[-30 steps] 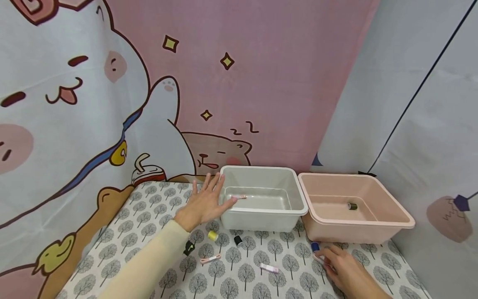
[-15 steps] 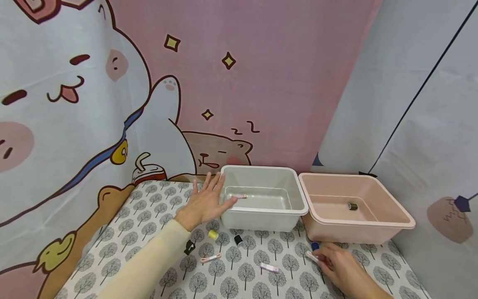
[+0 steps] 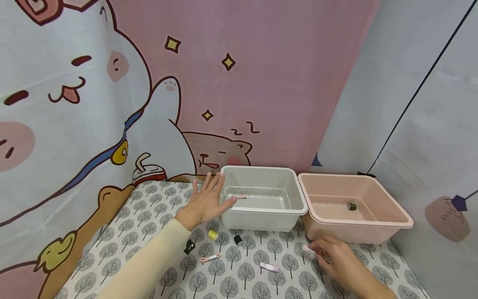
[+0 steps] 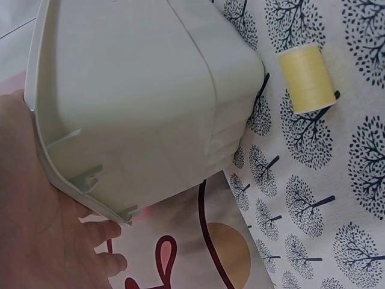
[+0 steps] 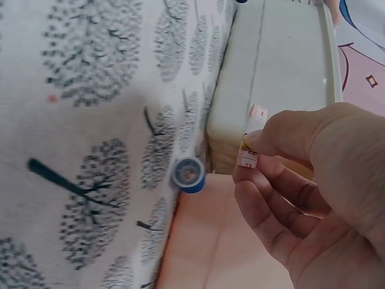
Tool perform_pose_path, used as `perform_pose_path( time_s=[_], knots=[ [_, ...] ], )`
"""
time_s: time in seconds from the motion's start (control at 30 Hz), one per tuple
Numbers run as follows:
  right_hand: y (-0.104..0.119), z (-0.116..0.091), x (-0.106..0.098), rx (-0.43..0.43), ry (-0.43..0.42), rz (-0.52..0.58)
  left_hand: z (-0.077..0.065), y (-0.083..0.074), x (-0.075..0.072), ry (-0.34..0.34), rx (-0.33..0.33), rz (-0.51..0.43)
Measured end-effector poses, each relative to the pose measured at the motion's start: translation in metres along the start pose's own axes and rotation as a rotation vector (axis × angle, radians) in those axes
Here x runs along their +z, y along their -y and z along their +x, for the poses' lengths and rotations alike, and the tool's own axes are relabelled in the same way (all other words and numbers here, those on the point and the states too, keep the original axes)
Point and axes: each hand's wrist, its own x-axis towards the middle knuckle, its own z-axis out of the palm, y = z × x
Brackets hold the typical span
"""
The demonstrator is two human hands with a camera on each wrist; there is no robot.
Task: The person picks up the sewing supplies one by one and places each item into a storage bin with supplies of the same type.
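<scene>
In the right wrist view, my right hand (image 5: 301, 174) pinches a small folded tape measure (image 5: 248, 153) with printed red marks and numbers between thumb and fingers. A blue thread spool (image 5: 189, 174) is on the cloth beside the bins; the right hand hides it in the head view. My left hand (image 3: 205, 204) lies with spread, straight fingers at the left rim of the light grey bin (image 3: 261, 220). Inside that bin is a pinkish folded strip (image 3: 240, 197). The pink bin (image 3: 358, 232) holds a dark thread spool (image 3: 351, 206).
On the tree-print cloth (image 3: 231, 286) lie a yellow thread spool (image 3: 213, 234), a black spool (image 3: 237, 239), a dark green item (image 3: 189, 247), a pinkish folded strip (image 3: 210, 258) and a pale purple strip (image 3: 269, 267). A printed curtain (image 3: 284, 83) hangs behind the bins.
My right hand has picked the folded tape measure up from beside the blue spool and raised it slightly toward the bins. The left hand has stayed in place.
</scene>
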Motion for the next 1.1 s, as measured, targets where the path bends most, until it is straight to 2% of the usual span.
perform_pose_path(
  time_s=[0.17, 0.6, 0.9, 1.1],
  knots=[
    [0.005, 0.008, -0.004, 0.007, 0.024, 0.027, 0.001, 0.001, 0.001, 0.001, 0.004, 0.006],
    [0.022, 0.031, -0.013, -0.051, -0.020, 0.019, 0.001, 0.002, 0.001, 0.009, 0.003, 0.003],
    [0.034, 0.053, -0.014, -0.063, -0.010, 0.016, 0.002, 0.002, 0.000, -0.004, 0.011, 0.011],
    [0.040, 0.070, -0.018, -0.102, -0.024, 0.039, 0.002, 0.001, 0.000, -0.002, 0.016, 0.006]
  ],
)
